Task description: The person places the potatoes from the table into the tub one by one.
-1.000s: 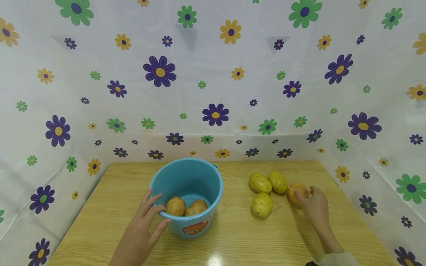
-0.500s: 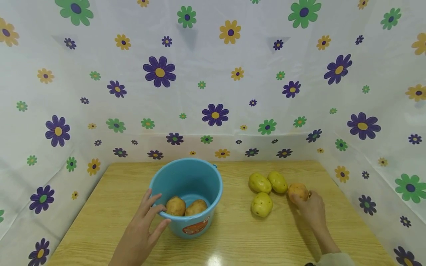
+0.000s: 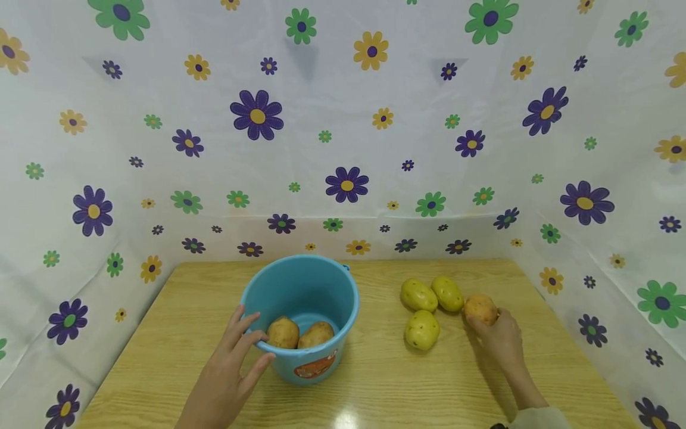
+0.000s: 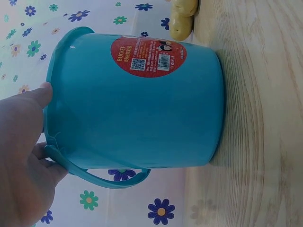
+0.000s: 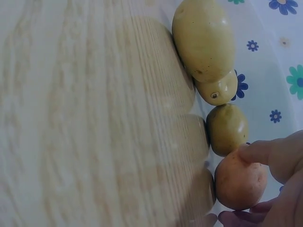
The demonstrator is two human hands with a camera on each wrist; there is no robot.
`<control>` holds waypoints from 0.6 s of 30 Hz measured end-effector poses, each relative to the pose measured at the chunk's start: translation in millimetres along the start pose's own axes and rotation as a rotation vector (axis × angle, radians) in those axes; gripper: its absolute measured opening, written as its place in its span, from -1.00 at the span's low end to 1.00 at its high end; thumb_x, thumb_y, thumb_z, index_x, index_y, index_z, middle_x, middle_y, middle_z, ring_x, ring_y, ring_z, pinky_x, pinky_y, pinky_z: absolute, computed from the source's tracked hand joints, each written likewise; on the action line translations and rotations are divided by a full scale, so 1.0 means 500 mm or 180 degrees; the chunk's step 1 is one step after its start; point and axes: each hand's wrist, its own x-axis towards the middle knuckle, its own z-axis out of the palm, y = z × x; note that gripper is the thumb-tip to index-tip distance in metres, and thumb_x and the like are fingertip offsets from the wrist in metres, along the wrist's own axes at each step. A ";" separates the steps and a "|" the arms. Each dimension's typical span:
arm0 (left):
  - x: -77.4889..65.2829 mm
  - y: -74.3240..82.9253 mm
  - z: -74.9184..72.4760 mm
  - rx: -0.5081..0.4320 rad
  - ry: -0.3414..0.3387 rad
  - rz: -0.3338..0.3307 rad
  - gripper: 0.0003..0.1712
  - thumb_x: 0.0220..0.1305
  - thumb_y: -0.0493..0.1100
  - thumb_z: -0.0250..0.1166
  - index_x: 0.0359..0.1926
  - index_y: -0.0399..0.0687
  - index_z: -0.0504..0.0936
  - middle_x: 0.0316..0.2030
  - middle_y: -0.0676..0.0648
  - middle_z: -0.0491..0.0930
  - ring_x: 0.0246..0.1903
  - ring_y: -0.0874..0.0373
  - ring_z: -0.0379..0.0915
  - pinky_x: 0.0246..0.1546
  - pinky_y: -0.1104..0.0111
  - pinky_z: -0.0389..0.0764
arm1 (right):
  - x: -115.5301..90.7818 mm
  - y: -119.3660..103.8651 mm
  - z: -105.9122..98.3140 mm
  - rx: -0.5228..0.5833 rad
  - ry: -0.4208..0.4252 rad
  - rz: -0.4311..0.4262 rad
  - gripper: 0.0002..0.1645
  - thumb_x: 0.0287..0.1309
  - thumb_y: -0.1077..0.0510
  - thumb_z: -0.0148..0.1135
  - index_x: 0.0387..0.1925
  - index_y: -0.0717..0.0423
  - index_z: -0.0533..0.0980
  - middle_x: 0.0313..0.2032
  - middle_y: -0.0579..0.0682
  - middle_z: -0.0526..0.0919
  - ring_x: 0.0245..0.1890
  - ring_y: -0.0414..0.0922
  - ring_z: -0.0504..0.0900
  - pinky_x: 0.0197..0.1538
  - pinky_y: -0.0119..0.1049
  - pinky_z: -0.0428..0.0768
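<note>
My left hand (image 3: 222, 369) holds the near-left rim of a light blue bucket (image 3: 297, 360), fingers over the edge and thumb outside. The left wrist view shows the bucket (image 4: 142, 104) upright, its handle hanging beside my fingers. Two brown potatoes (image 3: 283, 332) lie inside. At the right, my right hand (image 3: 501, 339) grips a brownish-orange potato (image 3: 480, 308), thumb on the near side; some fingers are hidden behind it. In the right wrist view this potato (image 5: 240, 182) touches or nearly touches a yellow-green potato (image 5: 227, 130).
Beside the held potato stands a group of yellow-green potatoes: two at the back (image 3: 418, 295), and one nearer potato (image 3: 422, 330). All rest on a wooden table (image 3: 386, 387). A white flowered sheet (image 3: 343, 119) hangs behind and along both sides.
My right hand has moved slightly left and closed its thumb and fingers round the brownish-orange potato. The left hand and the bucket have stayed in place.
</note>
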 end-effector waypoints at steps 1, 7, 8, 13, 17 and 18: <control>0.000 0.000 0.000 0.0002 0.0000 0.0001 -0.70 0.32 -0.13 0.48 -0.01 -0.02 0.61 0.38 -0.12 0.40 0.48 -0.38 0.08 0.12 -0.30 0.53 | 0.001 0.000 0.000 0.0000 0.0001 -0.0004 0.01 0.40 -0.04 0.26 0.35 0.76 0.05 0.20 0.73 0.30 0.20 0.58 0.38 0.15 0.40 0.51; 0.001 -0.001 0.001 0.0006 0.0036 0.0053 -0.69 0.30 -0.14 0.49 -0.01 -0.04 0.61 0.38 -0.13 0.41 0.48 -0.39 0.09 0.10 -0.29 0.54 | 0.000 0.000 -0.006 -0.0018 0.0068 -0.0034 0.01 0.37 -0.02 0.32 0.32 0.77 0.09 0.16 0.73 0.35 0.15 0.56 0.43 0.11 0.36 0.55; 0.001 -0.001 0.002 0.0006 0.0030 0.0047 -0.69 0.30 -0.14 0.49 -0.01 -0.05 0.61 0.38 -0.13 0.41 0.48 -0.38 0.09 0.11 -0.29 0.54 | -0.001 0.000 -0.008 -0.0015 0.0080 -0.0042 0.01 0.36 -0.02 0.32 0.32 0.77 0.10 0.15 0.72 0.36 0.14 0.56 0.44 0.10 0.35 0.57; -0.001 -0.003 0.004 0.0021 -0.0019 -0.0014 -0.68 0.31 -0.13 0.48 0.00 -0.04 0.60 0.39 -0.15 0.40 0.50 -0.36 0.06 0.13 -0.29 0.53 | -0.007 0.001 -0.019 0.0002 0.0099 -0.0086 0.02 0.36 -0.06 0.32 0.32 0.76 0.11 0.13 0.70 0.39 0.09 0.52 0.50 0.03 0.28 0.64; -0.002 -0.005 0.005 0.0029 -0.0015 -0.0008 -0.67 0.29 -0.13 0.49 0.00 -0.02 0.60 0.38 -0.16 0.40 0.50 -0.37 0.06 0.12 -0.30 0.52 | -0.010 0.001 -0.027 0.0007 0.0147 -0.0147 0.03 0.35 -0.09 0.34 0.31 0.75 0.14 0.12 0.70 0.41 0.07 0.51 0.52 0.00 0.25 0.66; -0.002 -0.005 0.004 0.0026 -0.0014 -0.0001 -0.67 0.29 -0.13 0.49 0.00 -0.02 0.60 0.38 -0.17 0.40 0.50 -0.37 0.06 0.12 -0.31 0.52 | -0.011 0.000 -0.029 0.0006 0.0158 -0.0157 0.03 0.35 -0.09 0.34 0.31 0.75 0.15 0.12 0.70 0.42 0.07 0.52 0.52 0.01 0.26 0.66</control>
